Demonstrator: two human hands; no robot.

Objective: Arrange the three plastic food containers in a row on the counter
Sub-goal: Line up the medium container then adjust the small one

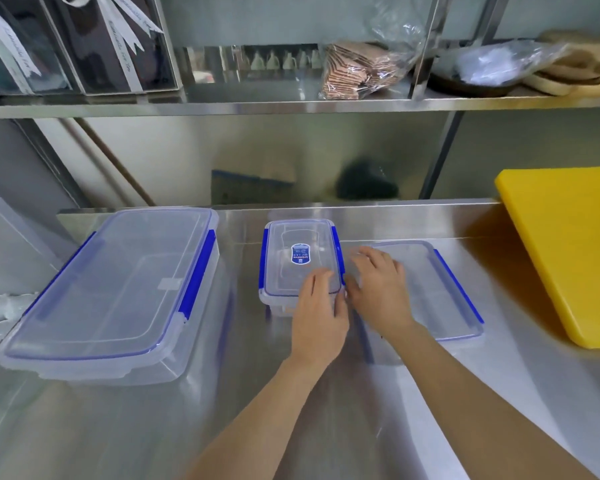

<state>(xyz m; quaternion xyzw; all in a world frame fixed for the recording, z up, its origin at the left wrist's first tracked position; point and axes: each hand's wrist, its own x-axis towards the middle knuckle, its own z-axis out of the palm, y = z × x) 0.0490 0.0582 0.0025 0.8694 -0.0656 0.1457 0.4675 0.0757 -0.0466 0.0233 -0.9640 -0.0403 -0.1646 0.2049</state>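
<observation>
Three clear plastic containers with blue clips stand on the steel counter [222, 410]. The large container [118, 289] is at the left. In the middle sits the small container [298, 258], which carries a blue label on its lid. The medium container [437, 292] is at the right, partly hidden by my right hand. My left hand [321, 313] rests on the small container's near right corner, fingers curled over the lid edge. My right hand [378, 289] lies flat on the medium container's left side, fingers spread.
A thick yellow cutting board [568, 251] lies at the right edge of the counter, close to the medium container. A steel shelf [291, 105] above holds dark boxes, a bag of wrapped goods and round mats. Behind the counter rises a steel backsplash.
</observation>
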